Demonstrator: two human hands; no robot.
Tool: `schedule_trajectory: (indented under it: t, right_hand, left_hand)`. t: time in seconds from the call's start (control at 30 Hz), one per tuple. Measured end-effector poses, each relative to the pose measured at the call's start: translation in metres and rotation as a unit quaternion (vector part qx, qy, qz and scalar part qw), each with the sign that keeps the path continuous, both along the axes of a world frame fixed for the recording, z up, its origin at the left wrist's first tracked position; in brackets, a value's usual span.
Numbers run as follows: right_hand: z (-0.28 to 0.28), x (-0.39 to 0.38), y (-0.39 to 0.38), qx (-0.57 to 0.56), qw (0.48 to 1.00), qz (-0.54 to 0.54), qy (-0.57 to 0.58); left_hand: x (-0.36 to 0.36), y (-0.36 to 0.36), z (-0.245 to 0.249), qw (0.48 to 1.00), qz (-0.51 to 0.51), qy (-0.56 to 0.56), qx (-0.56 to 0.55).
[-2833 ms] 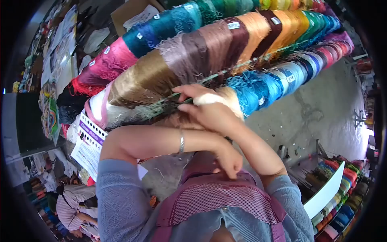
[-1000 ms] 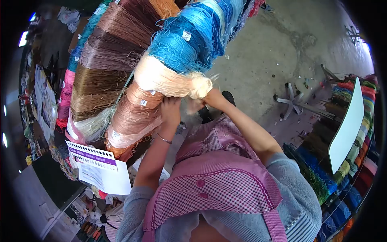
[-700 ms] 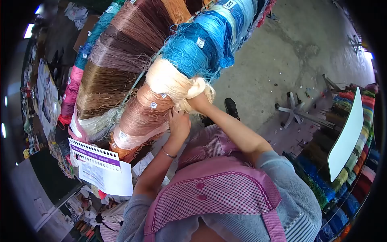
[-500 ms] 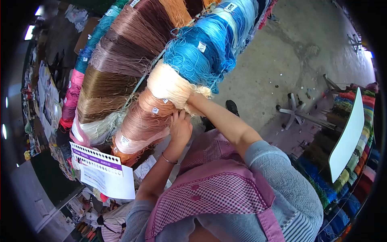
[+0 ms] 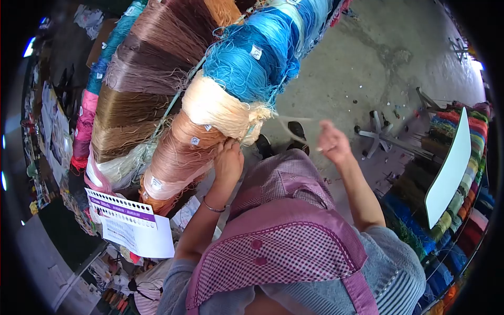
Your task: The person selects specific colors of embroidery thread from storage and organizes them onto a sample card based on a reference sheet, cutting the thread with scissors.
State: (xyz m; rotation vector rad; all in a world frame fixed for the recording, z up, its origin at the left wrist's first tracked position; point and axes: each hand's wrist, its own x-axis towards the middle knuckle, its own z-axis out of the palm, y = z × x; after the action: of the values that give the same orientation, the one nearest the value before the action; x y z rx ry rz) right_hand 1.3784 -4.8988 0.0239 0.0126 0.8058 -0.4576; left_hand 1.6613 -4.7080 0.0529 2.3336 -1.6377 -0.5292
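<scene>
Now R grip (image 5: 335, 143) pinches strand (image 5: 296, 119), cream skein (image 5: 216, 103) well L; L grip (image 5: 229, 161) at tan skein (image 5: 184, 149), hold unclear.

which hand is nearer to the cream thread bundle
The left. The left hand is just by the lower edge of the cream thread bundle; the right hand is apart from it, out to the person's right.

Left hand (image 5: 229, 160) curled – right hand (image 5: 333, 140) apart, blurred.
</scene>
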Motion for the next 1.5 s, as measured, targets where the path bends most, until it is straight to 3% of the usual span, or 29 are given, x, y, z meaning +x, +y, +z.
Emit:
schedule_trajectory:
  t: [0.07,0.1,0.13,0.17,0.23,0.37,0.43,0.5,0.57,0.6,0.67,0.7,0.73,0.8,0.87,0.9,0.93,0.97,1.0,1.03,1.1,1.17,1.2,1.27,1.3,1.4,1.5]
  right_hand:
    - [0.000,-0.010,0.002,0.013,0.993,-0.111,-0.024]
    - [-0.016,-0.001,0.010,0.013,1.000,-0.025,0.004]
    - [-0.009,0.019,0.018,-0.068,0.994,0.082,0.002]
    - [-0.002,0.051,0.021,-0.117,0.971,0.182,0.102]
    - [0.006,0.108,0.021,-0.188,0.963,0.168,0.099]
    - [-0.015,0.167,0.001,-0.057,0.991,0.063,-0.102]
    - [-0.008,0.166,-0.003,-0.096,0.991,0.085,-0.049]
    - [-0.014,0.150,-0.004,-0.100,0.991,0.090,-0.027]
    - [-0.027,0.133,-0.003,-0.074,0.989,0.127,-0.023]
    - [-0.021,0.129,0.001,-0.092,0.988,0.123,0.024]
    - [-0.027,0.118,0.008,-0.091,0.989,0.115,0.004]
    - [-0.029,0.112,0.011,-0.100,0.988,0.119,-0.008]
    - [-0.027,0.111,0.012,-0.104,0.987,0.123,-0.008]
    - [-0.023,0.110,0.011,-0.092,0.985,0.140,0.039]
    - [-0.025,0.115,0.007,-0.114,0.983,0.144,0.026]
    - [-0.024,0.121,0.003,-0.155,0.969,0.183,0.062]
    - [-0.021,0.127,-0.005,-0.200,0.950,0.219,0.098]
    - [-0.002,0.131,-0.011,-0.276,0.904,0.263,0.193]
    - [0.018,0.133,-0.013,-0.283,0.901,0.268,0.191]
    - [0.038,0.134,-0.016,-0.377,0.881,0.214,0.189]
    - [0.077,0.143,-0.019,-0.538,0.827,0.092,0.136]
    - [0.129,0.160,-0.025,-0.735,0.652,0.070,0.173]
    - [0.140,0.174,-0.035,-0.852,0.494,0.012,0.172]
    - [0.171,0.193,-0.040,-0.894,0.391,0.048,0.214]
    - [0.174,0.201,-0.042,-0.888,0.411,0.083,0.188]
    - [0.177,0.210,-0.051,-0.906,0.353,0.163,0.166]
    - [0.178,0.210,-0.058,-0.909,0.340,0.187,0.150]
  left_hand:
    - [-0.002,-0.001,0.006,1.000,-0.005,-0.010,0.028]
    - [-0.002,-0.005,0.012,1.000,-0.011,-0.011,0.027]
    - [-0.002,-0.006,0.022,0.999,-0.017,-0.013,0.030]
    - [-0.002,-0.005,0.029,0.999,-0.021,-0.016,0.033]
    - [-0.002,-0.006,0.032,0.999,-0.030,-0.028,0.008]
    - [0.003,-0.011,0.025,0.992,-0.046,-0.050,0.105]
    - [-0.004,-0.022,0.043,0.993,-0.028,-0.087,0.078]
    - [-0.017,-0.059,0.078,0.990,-0.042,-0.046,0.127]
    - [-0.024,-0.089,0.083,0.971,-0.160,0.037,-0.176]
    - [-0.019,-0.093,0.074,0.972,-0.153,0.032,-0.177]
    - [-0.004,-0.092,0.028,0.993,-0.110,-0.022,-0.042]
    - [0.013,-0.077,-0.020,0.997,-0.047,-0.048,0.029]
    - [0.020,-0.076,-0.017,0.998,-0.043,-0.049,0.025]
    - [0.029,-0.071,-0.007,0.971,0.077,0.074,0.213]
    - [0.022,-0.063,0.002,0.983,0.055,0.012,0.176]
    - [0.009,-0.075,0.044,0.972,0.011,0.003,0.234]
    - [0.002,-0.080,0.068,0.958,-0.032,-0.005,0.286]
    - [-0.001,-0.066,0.065,0.988,-0.106,-0.033,0.106]
    - [-0.010,-0.065,0.087,0.994,-0.092,-0.002,-0.053]
    - [-0.017,-0.072,0.117,0.974,-0.076,0.028,-0.213]
    - [-0.012,-0.078,0.144,0.943,-0.035,-0.086,-0.319]
    - [0.008,-0.093,0.161,0.929,0.013,-0.188,-0.319]
    - [0.018,-0.104,0.167,0.925,0.040,-0.227,-0.303]
    - [0.025,-0.102,0.159,0.942,0.101,-0.186,-0.262]
    - [0.027,-0.098,0.160,0.953,0.124,-0.141,-0.238]
    - [0.031,-0.083,0.162,0.953,0.134,-0.100,-0.253]
    - [0.030,-0.085,0.157,0.949,0.154,-0.074,-0.266]
